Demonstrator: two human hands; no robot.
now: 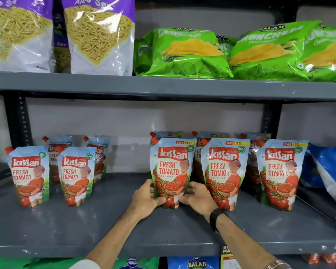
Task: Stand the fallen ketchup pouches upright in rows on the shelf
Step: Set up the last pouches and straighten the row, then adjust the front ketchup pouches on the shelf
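Note:
Red and pale-blue Kissan ketchup pouches stand upright on the grey shelf (85, 226). My left hand (146, 197) and my right hand (197, 199) clasp the base of the middle front pouch (172, 167) from either side. Two more front pouches (224, 171) (280, 171) stand to its right, each with another pouch behind it. At the left stand two front pouches (29, 177) (76, 175) and two behind (55, 150). A gap lies between the left group and the held pouch.
Blue snack bags (330, 171) lean at the shelf's right end. The shelf above carries green chip bags (186, 53) and purple-white sev bags (99, 35). More packets show on the shelf below (194, 264). Black uprights (17, 121) frame the bay.

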